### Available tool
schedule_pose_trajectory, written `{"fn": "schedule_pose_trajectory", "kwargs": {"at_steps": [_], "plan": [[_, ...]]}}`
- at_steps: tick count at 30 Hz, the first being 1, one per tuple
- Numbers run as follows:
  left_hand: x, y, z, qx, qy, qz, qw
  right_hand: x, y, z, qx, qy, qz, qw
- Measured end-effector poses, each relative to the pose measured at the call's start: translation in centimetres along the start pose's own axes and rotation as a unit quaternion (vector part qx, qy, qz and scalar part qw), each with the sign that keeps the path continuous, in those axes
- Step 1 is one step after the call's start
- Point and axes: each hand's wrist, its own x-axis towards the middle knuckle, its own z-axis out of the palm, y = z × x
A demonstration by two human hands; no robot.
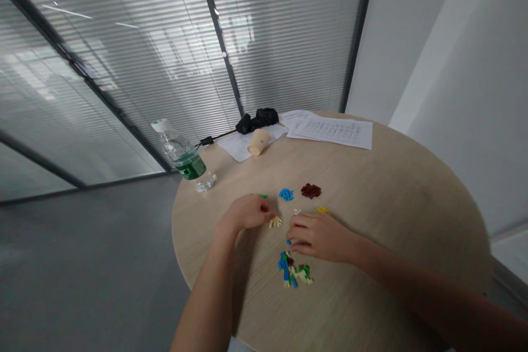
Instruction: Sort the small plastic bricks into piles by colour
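Observation:
My left hand (pixel 249 213) is over the table with its fingers curled together, the tips beside a small heap of cream pieces (pixel 275 222). What those fingertips hold, if anything, is too small to make out. Green pieces (pixel 264 196) peek out behind that hand. My right hand (pixel 317 235) has bent fingers closed around a small blue piece (pixel 288 242) at the tips. Just nearer to me lies a mixed heap of blue, green, cream and dark red pieces (pixel 293 271). White pieces (pixel 297 212) and yellow pieces (pixel 322 210) show beyond the right hand's knuckles.
Farther back on the round table (pixel 404 192) are a light blue heap (pixel 286 194) and a dark red heap (pixel 311 191). A plastic bottle (pixel 190 165) stands at the left edge. A paper cup (pixel 259 142), a black bundle (pixel 264 117) and printed sheets (pixel 330 129) lie behind.

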Motion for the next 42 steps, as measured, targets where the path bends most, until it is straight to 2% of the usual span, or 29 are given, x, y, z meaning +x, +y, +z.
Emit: {"fn": "schedule_pose_trajectory", "kwargs": {"at_steps": [5, 11, 15, 18, 21, 25, 28, 33, 37, 40, 42], "plan": [[0.0, -0.4, 0.1, -0.017, -0.005, -0.002, 1.0, 0.1, -0.1, 0.2, -0.002, 0.008, 0.023, 1.0], [0.0, -0.2, -0.1, -0.031, 0.051, 0.013, 0.998, 0.4, -0.4, 0.8, -0.024, 0.03, 0.025, 0.999], [0.2, 0.3, 0.1, -0.074, 0.066, 0.045, 0.994, 0.5, -0.5, 0.8, -0.048, 0.025, 0.02, 0.998], [0.4, 0.8, 0.4, -0.137, 0.064, 0.087, 0.985, 0.2, -0.1, 0.3, -0.043, 0.033, 0.053, 0.997], [0.7, 1.3, 0.7, -0.19, 0.043, 0.119, 0.974, -0.2, 0.8, -0.4, -0.02, 0.083, 0.098, 0.992], [1.2, 2.2, 1.3, -0.245, 0.037, 0.157, 0.956, -0.8, 2.0, -1.2, -0.002, 0.135, 0.12, 0.984], [1.5, 2.6, 1.7, -0.284, 0.048, 0.166, 0.943, -0.9, 2.2, -1.4, -0.008, 0.147, 0.127, 0.981], [1.7, 2.5, 2.1, -0.319, 0.035, 0.167, 0.932, -0.8, 1.9, -1.5, -0.014, 0.156, 0.134, 0.979], [2.1, 2.2, 2.3, -0.284, 0.053, 0.142, 0.947, -0.7, 1.9, -1.6, -0.01, 0.17, 0.141, 0.975], [2.5, 1.7, 2.5, -0.187, 0.132, 0.05, 0.972, -0.8, 1.9, -1.6, -0.009, 0.176, 0.148, 0.973], [2.8, 1.5, 2.5, -0.108, 0.187, -0.02, 0.976, -0.8, 1.9, -1.5, -0.006, 0.169, 0.148, 0.974]]}}
